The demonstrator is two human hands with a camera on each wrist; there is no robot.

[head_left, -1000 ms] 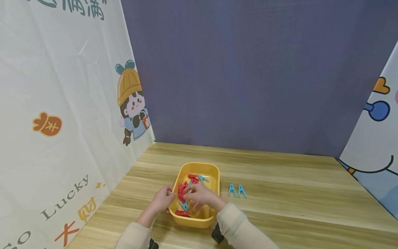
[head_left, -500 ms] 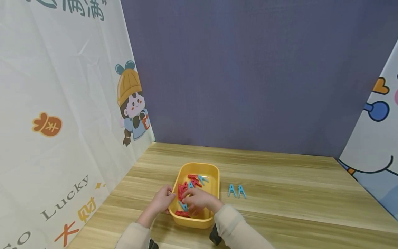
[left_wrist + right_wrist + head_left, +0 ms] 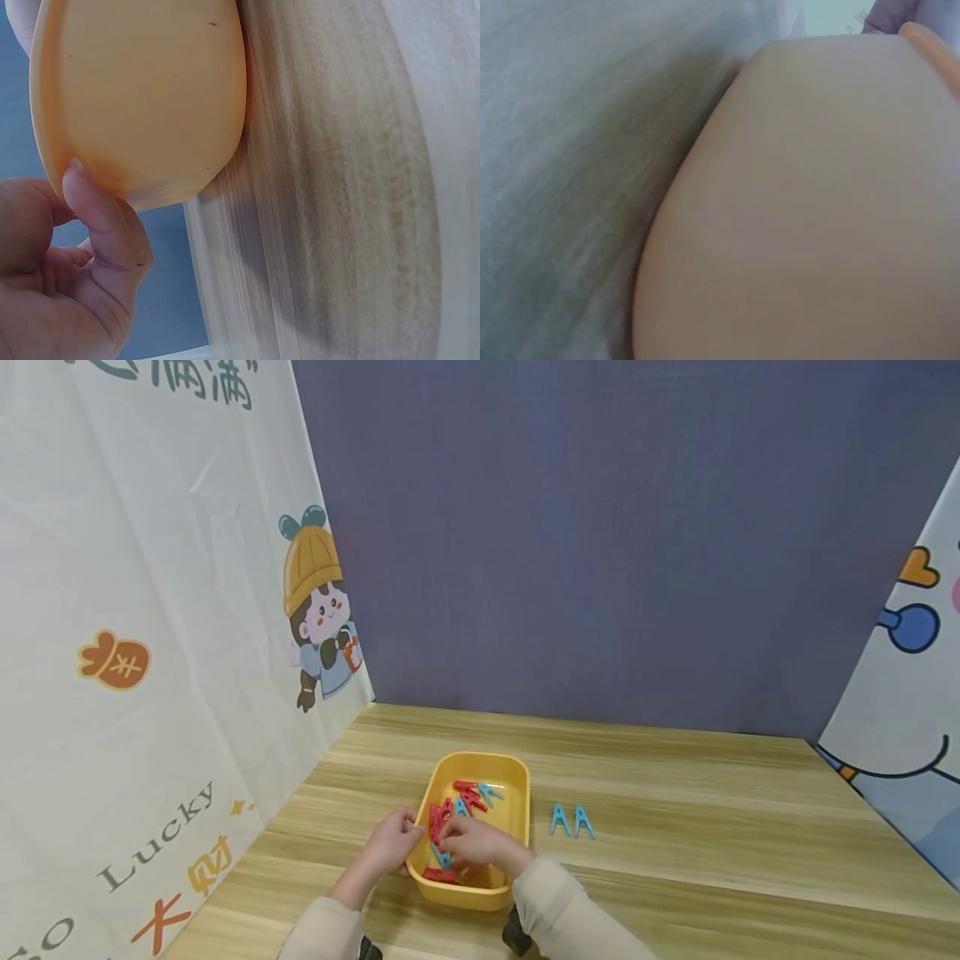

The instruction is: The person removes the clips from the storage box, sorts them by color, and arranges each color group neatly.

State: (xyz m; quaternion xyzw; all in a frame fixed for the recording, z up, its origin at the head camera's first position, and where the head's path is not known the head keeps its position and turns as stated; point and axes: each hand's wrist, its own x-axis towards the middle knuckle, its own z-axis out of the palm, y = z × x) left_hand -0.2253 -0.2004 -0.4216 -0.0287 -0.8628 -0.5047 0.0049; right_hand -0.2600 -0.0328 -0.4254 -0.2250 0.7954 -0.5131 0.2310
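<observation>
A yellow plastic basket (image 3: 519,793) stands on the table with red and blue clothespins inside. My left hand (image 3: 393,842) pinches its left rim; in the left wrist view, the fingertip of that hand (image 3: 101,255) presses on the basket's outer wall (image 3: 150,97). My right hand (image 3: 480,845) reaches down into the basket, fingertips right at a blue clothespin (image 3: 441,857) and the red clothespins (image 3: 435,821) beside it. I cannot tell whether it grips one. Its fingers are hidden behind the basket wall (image 3: 817,187) in the right wrist view.
Two blue clothespins (image 3: 559,820) lie side by side on the wooden table (image 3: 675,827), right of the basket. At the back rises a dark blue-grey panel (image 3: 562,543). A white printed sheet (image 3: 172,610) borders the table on the left.
My right hand has moved slightly down and left inside the basket, and its fingers have drawn closer together. The left hand and the basket stay in place.
</observation>
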